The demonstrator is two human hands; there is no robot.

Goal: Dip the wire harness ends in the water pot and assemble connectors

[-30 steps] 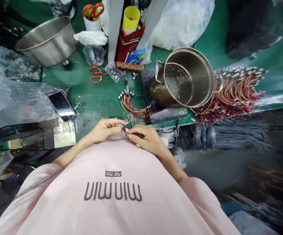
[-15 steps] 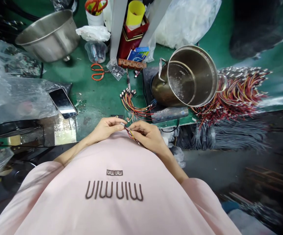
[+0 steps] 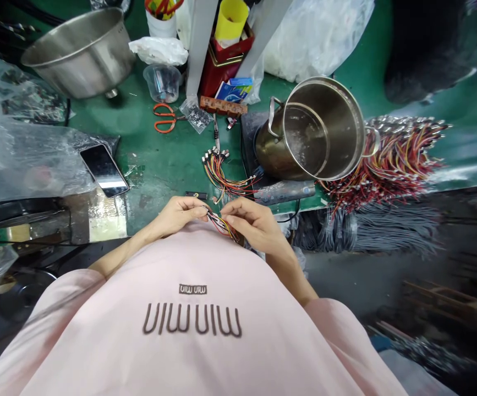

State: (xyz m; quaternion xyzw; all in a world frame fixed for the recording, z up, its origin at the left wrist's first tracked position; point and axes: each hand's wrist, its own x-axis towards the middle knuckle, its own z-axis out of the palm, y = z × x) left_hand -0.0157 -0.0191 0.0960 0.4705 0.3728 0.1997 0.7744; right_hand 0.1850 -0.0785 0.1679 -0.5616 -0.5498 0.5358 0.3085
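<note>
Close against the pink shirt, a small bundle of coloured wires [image 3: 224, 224] runs between my two hands. My left hand [image 3: 185, 212] pinches one end of it, its thumb and forefinger hiding most of the tip. My right hand [image 3: 252, 223] is curled around the wires from the other side, thumb and forefinger close together; what the fingertips grip exactly is too small to make out. Just beyond lies a pile of wire leads [image 3: 225, 175] with metal connectors on the green bench. A small black piece [image 3: 196, 194] rests near my left fingers.
A tall steel pot [image 3: 324, 129] stands at the right beside a large heap of red and yellow wires [image 3: 387, 165]. Orange scissors [image 3: 164, 125], a phone [image 3: 104, 171] and a steel basin [image 3: 81, 58] are on the left. Grey cables [image 3: 366, 226] hang below the bench edge.
The wires between my hands now show more spread out, and my right hand has turned slightly, its fingers shifting along them. My left hand stays almost in place.
</note>
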